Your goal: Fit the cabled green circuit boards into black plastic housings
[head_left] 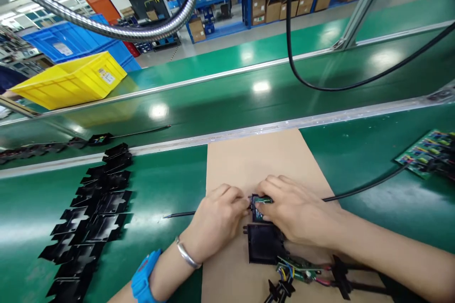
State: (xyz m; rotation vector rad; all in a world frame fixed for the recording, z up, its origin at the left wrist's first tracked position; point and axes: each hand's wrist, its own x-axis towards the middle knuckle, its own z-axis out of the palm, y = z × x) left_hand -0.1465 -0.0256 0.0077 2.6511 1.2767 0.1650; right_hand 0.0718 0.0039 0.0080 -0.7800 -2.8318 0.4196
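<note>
My left hand (222,213) is closed, its fingertips pinched at the left edge of a small black plastic housing. A thin black cable (179,215) sticks out to the left from beneath this hand. My right hand (289,206) grips the black housing (256,218) from the right, with fingertips on the green circuit board (262,200) inside it. Just below lies a second black housing half (263,245), hollow side up. Nearer to me rests another small circuit board (296,269) with coloured wires and black cables. My fingers partly hide the board in the housing.
A brown cardboard sheet (256,151) lies under the work. Rows of black housing parts (103,227) are at the left, green circuit boards (428,151) at the right. Behind stand a yellow bin (71,83) and conveyor belt (213,99). A metal hose (124,33) and black cable (289,23) hang overhead.
</note>
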